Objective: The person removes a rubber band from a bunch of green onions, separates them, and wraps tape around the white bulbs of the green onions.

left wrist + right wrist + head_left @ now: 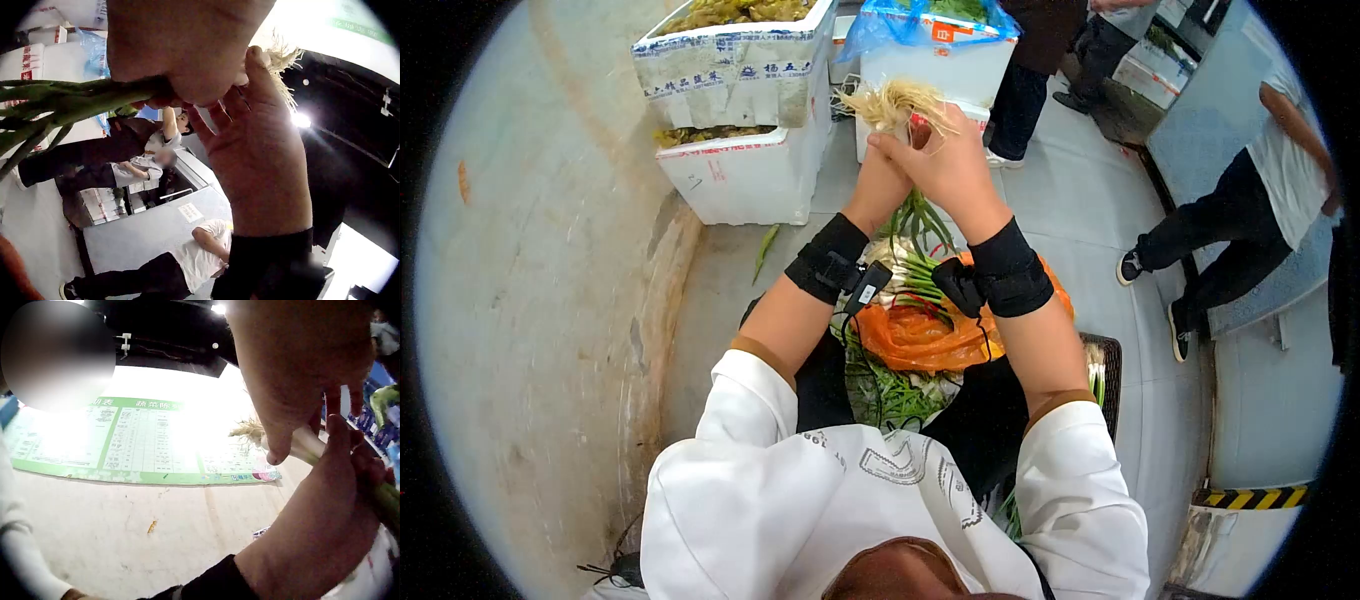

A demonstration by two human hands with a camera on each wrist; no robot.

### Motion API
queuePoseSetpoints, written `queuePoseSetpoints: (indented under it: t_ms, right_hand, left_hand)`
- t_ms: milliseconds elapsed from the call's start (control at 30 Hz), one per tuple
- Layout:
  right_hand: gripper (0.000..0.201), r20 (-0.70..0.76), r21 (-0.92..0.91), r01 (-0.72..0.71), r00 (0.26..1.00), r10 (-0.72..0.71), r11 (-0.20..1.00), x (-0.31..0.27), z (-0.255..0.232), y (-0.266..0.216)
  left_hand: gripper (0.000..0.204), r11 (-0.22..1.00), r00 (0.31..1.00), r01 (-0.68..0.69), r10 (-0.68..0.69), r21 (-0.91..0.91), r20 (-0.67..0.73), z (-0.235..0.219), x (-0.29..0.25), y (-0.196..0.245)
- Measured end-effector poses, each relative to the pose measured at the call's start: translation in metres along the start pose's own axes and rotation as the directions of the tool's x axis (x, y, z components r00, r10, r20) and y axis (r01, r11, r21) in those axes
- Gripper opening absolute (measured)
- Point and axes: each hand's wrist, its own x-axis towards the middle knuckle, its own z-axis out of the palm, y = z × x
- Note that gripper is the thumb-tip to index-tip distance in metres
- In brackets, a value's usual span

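A bunch of green onions is held roots-up in front of the body, its pale roots [900, 103] above both hands and its green leaves [917, 218] hanging below. The left hand [880, 185] wraps the stalks lower down. Against it, the right hand [955, 165] holds the bunch by the white ends. In the left wrist view, leaves [59, 106] stick out beside the left hand [178, 44], and the right hand [259, 153] meets it. The right wrist view has the right thumb over a white stem [307, 445], with the left hand [312, 512] close below.
Below the hands, more green onions [915, 275] lie on an orange bag [930, 338], with loose greens [900, 395] nearer the body. Foam boxes [740, 178] are stacked ahead, by a wall [540, 300] on the left. A dark basket [1111, 385] stands right; a person [1260, 200] is beyond.
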Motion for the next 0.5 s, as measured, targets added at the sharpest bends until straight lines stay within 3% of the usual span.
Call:
queuePoseSetpoints:
  t_ms: [33, 100, 233, 267, 433, 500]
  right_hand:
    - [0.047, 0.002, -0.002, -0.011, 1.000, 0.011, 1.000, -0.002, -0.001, -0.002]
    - [0.043, 0.014, -0.053, 0.021, 1.000, -0.020, 0.998, 0.002, -0.007, -0.004]
    - [0.043, -0.025, -0.045, 0.059, 0.998, -0.060, 0.997, 0.013, -0.020, -0.011]
    - [0.044, 0.032, -0.034, 0.013, 0.999, -0.012, 0.999, 0.015, -0.027, -0.013]
    - [0.040, 0.142, 0.043, -0.036, 0.989, 0.030, 0.998, 0.027, -0.056, -0.009]
    - [0.032, 0.248, 0.259, -0.189, 0.961, 0.124, 0.947, 0.031, -0.065, -0.004]
  left_hand:
    - [0.031, 1.000, 1.000, 0.010, -0.010, -0.004, 0.003, -0.001, -0.003, 0.001]
    - [0.034, 0.965, 0.988, -0.135, 0.113, 0.223, 0.105, -0.005, 0.000, 0.008]
    - [0.012, 0.995, 0.993, -0.086, 0.089, -0.046, 0.075, 0.005, 0.011, 0.017]
    - [0.011, 1.000, 0.996, 0.013, -0.012, -0.016, 0.094, 0.005, 0.012, 0.023]
    - [0.018, 0.989, 0.981, -0.140, 0.135, 0.035, 0.136, 0.007, 0.012, 0.044]
    - [0.030, 0.997, 0.966, -0.044, 0.058, -0.060, 0.250, 0.007, 0.015, 0.046]
